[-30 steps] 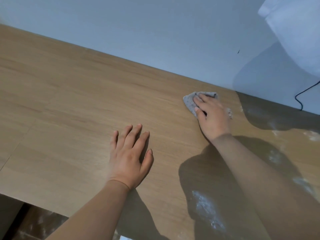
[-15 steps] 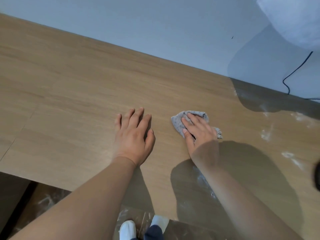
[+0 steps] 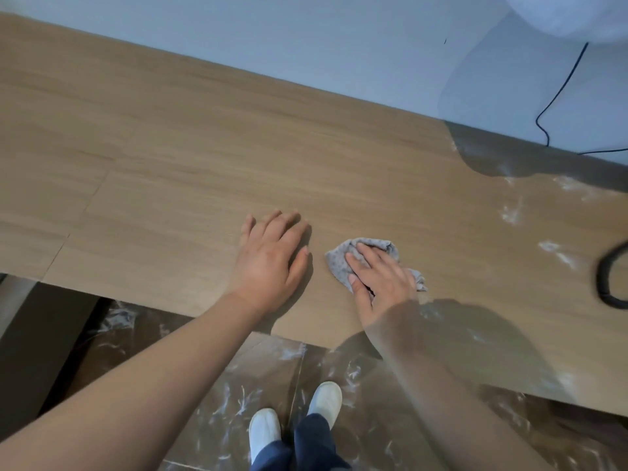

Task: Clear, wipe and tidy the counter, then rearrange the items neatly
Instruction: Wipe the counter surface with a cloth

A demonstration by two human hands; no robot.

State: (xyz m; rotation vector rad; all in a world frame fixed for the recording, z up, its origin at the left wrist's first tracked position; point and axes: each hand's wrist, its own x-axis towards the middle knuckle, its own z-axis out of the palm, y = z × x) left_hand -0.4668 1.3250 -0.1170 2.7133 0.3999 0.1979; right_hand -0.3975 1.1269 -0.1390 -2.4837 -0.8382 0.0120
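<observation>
A small grey cloth (image 3: 338, 263) lies crumpled on the wooden counter (image 3: 170, 147), close to its front edge. My right hand (image 3: 379, 283) presses flat on the cloth with straight fingers, covering most of it. My left hand (image 3: 272, 260) rests palm down on the bare wood just left of the cloth, fingers straight and together. White dusty smears (image 3: 509, 212) mark the counter to the right.
A black cable (image 3: 557, 93) hangs down the pale wall at the right. A dark looped object (image 3: 608, 283) sits at the counter's right edge. A white bulky thing (image 3: 571, 15) fills the top right corner. Below the counter's front edge are my white shoes (image 3: 265, 430) on a glossy floor.
My right hand has dragged the cloth from near the wall back toward the front edge and leftward. My left hand has stayed flat on the wood.
</observation>
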